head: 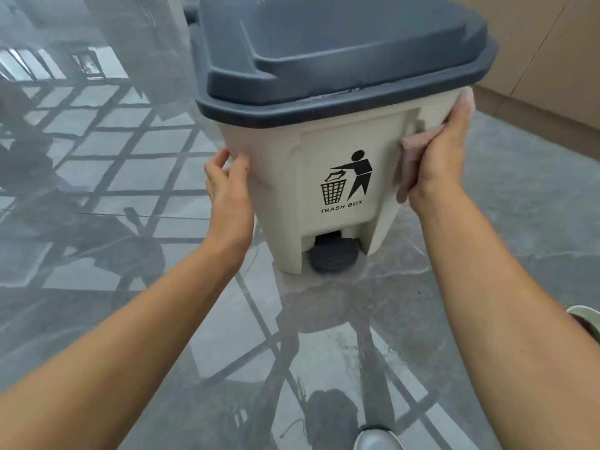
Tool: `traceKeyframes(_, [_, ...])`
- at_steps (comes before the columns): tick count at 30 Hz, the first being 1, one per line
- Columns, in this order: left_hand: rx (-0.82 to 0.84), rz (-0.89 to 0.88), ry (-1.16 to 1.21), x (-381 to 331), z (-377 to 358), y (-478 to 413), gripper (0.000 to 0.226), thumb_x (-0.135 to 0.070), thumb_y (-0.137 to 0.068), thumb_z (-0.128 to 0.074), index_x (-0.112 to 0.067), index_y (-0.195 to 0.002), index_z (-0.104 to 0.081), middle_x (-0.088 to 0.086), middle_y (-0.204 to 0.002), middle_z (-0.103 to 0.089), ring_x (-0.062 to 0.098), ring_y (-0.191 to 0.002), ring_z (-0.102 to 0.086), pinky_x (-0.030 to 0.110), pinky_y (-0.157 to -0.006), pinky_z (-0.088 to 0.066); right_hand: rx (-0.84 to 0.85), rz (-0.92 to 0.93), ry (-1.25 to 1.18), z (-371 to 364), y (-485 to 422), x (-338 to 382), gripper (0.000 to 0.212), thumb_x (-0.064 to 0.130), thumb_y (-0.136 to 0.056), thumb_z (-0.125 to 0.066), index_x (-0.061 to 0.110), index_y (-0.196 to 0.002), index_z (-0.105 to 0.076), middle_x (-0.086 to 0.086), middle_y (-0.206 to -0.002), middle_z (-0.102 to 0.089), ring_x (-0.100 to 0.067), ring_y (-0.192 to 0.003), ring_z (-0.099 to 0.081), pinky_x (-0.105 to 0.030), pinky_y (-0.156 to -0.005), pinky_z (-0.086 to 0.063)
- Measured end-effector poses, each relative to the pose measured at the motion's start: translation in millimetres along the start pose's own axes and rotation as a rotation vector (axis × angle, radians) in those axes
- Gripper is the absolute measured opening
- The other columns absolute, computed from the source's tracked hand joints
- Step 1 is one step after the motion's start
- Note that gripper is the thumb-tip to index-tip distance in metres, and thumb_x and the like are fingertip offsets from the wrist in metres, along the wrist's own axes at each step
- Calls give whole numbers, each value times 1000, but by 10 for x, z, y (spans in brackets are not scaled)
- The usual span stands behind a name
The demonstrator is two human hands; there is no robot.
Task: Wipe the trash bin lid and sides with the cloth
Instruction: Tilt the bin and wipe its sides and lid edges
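Observation:
A beige trash bin (328, 164) with a dark grey closed lid (341, 47) stands on the floor in front of me, a black "TRASH BOX" pictogram on its front and a dark foot pedal (332, 254) at the bottom. My left hand (227, 180) grips the bin's left front corner, thumb on the front face. On the right front corner my right hand (438, 151) presses a pale pink cloth (410, 157) against the bin; the cloth shows beside and above the fingers.
The floor (130, 190) is glossy grey tile that mirrors window frames. A tan wall or panel (552, 60) rises behind the bin at the right. One shoe tip (376, 440) shows at the bottom edge, another (584, 316) at the right edge.

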State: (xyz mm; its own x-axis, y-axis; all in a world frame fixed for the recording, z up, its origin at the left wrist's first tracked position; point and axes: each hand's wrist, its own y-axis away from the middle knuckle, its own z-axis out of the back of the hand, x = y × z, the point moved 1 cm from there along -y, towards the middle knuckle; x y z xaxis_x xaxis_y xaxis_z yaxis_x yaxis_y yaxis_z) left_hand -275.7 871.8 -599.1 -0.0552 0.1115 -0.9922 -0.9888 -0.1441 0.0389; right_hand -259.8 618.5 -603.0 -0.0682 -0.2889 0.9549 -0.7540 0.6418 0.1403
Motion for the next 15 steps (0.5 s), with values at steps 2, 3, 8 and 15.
traceKeyframes(2, [-3, -9, 17, -13, -26, 133, 46, -50, -102, -39, -33, -144, -33, -8, -148, -39, 14, -130, -45, 44, -110, -39, -38, 78, -52, -64, 188, -107, 55, 54, -110, -28, 20, -152, -36, -27, -107, -74, -28, -97, -68, -37, -82, -54])
traceKeyframes(3, [1, -5, 42, -39, -43, 181, 45, -49, -102, -40, -33, -143, -34, -8, -147, -39, 13, -129, -44, 44, -109, -40, -71, 103, -69, -106, 305, -167, 54, 46, -112, -29, 22, -160, -27, -21, -144, -62, -25, -129, -59, -39, -106, -49])
traceKeyframes(8, [80, 32, 123, -98, -145, 507, 67, -63, -82, -47, -35, -142, -38, -16, -146, -41, 6, -128, -46, 41, -103, -42, -68, 169, -42, -412, 818, -164, 70, 47, -108, -30, 16, -168, -11, -6, -177, -17, -18, -164, -18, -46, -134, -15])
traceKeyframes(15, [288, -35, -33, -93, -457, 941, 93, -70, -68, -46, -35, -151, -24, -20, -151, -30, -6, -135, -37, 44, -116, -33, -42, 257, -198, -157, 879, 36, 78, 62, -91, -36, 22, -157, -47, 10, -157, -47, -6, -152, -38, -37, -131, -26])
